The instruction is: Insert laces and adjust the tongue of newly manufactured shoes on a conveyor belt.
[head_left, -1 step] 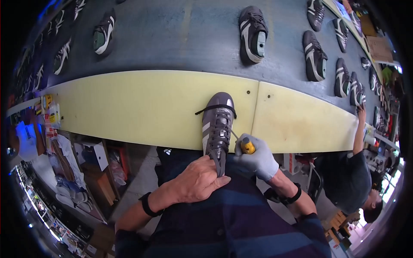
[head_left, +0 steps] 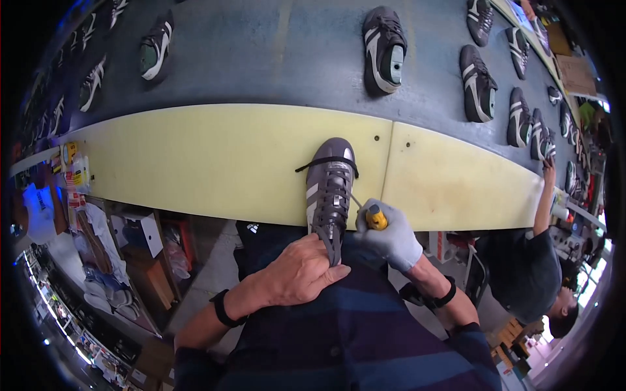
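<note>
Pointing away lengthwise across board (head_left: 228,163): grey shoe (head_left: 331,177), left fingers (head_left: 331,276) clamped on it, right fingers (head_left: 368,238) on tool (head_left: 376,219).

Hands (head_left: 297,270) at laced grey shoe (head_left: 334,186)

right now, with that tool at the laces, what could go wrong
The yellow-handled tool points toward the laces; a slip might snag them or scuff the shoe. The left hand, at the shoe's near end, is bare, unlike the gloved right hand, so a stray poke could hurt it. The shoe reaches the near edge of the yellow board, so it might tip if the hold loosens.
</note>
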{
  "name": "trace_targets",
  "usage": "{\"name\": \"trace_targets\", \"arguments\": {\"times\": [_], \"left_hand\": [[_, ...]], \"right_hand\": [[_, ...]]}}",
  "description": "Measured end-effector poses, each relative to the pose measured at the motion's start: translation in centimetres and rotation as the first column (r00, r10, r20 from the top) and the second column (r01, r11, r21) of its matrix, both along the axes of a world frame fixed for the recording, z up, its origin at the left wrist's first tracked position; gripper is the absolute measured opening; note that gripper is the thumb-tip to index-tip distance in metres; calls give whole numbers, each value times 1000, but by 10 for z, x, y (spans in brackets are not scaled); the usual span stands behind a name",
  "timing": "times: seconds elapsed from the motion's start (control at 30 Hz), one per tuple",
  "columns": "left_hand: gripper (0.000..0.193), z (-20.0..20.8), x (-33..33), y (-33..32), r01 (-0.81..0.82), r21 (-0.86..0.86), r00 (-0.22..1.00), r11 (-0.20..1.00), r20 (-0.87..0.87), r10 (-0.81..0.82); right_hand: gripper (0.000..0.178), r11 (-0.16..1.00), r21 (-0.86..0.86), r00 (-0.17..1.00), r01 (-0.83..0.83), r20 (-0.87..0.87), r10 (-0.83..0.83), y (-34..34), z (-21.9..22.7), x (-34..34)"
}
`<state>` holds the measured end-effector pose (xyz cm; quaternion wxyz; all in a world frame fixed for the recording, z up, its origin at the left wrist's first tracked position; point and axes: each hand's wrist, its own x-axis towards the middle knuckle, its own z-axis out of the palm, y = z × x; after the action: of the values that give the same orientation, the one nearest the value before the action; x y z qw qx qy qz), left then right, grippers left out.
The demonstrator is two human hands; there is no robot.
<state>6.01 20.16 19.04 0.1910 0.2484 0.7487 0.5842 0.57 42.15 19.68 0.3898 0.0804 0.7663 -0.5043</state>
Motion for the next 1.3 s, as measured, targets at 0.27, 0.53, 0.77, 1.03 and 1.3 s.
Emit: {"name": "trace_targets", "arguments": {"times": [0.27,0.53,0.77,1.03,1.3], "left_hand": [[33,-3,-6,-3,92,-3,995,996,-29,-92],[34,0,-2,0,48,4,999,999,-26,-48],[34,1,2,-3,23,-7,1000,1000,-4,-23],[30,0,-3,-8,75,-18,997,997,4,-75],[34,0,0,-6,27,5,1000,1000,0,-27]], "right_hand": [[16,979,30,890,-199,-414,194,20,-18,16],[20,981,-10,971,-193,-150,189,15,3,17],[22,970,-210,967,123,245,-70,36,12,19],[21,869,156,750,-469,-449,486,0,-1,-10],[18,974,-203,960,-101,238,149,4,20,-15]]}}
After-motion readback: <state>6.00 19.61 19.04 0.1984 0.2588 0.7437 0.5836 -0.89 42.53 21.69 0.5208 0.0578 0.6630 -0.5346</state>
